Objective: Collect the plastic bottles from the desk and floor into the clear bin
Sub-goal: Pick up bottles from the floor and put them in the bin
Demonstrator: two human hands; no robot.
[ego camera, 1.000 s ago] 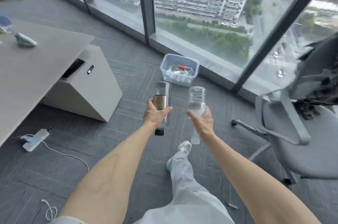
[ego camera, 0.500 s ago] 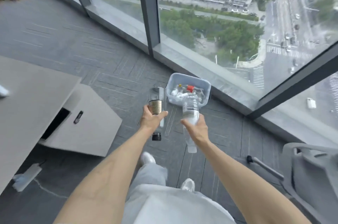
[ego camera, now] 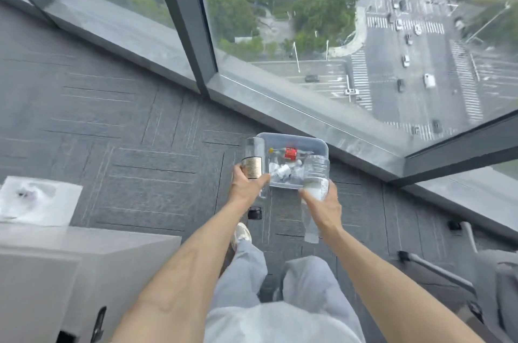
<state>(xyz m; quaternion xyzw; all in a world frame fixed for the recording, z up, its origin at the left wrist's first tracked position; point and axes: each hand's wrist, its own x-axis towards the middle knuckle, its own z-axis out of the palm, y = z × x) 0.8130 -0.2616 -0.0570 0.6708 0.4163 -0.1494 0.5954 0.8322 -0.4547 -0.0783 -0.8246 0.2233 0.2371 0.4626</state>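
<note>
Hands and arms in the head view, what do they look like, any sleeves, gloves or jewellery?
Both forearms are bare to the frame's lower edge, with no sleeves visible. The left hand and right hand are bare too: no gloves, rings, watch or bracelet visible. Veins stand out along the left forearm.

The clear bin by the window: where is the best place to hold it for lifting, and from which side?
Probably the clear bin by its rolled rim on the two short ends, coming from above. The open top leaves that lip free, but both hands hold bottles now.
</note>
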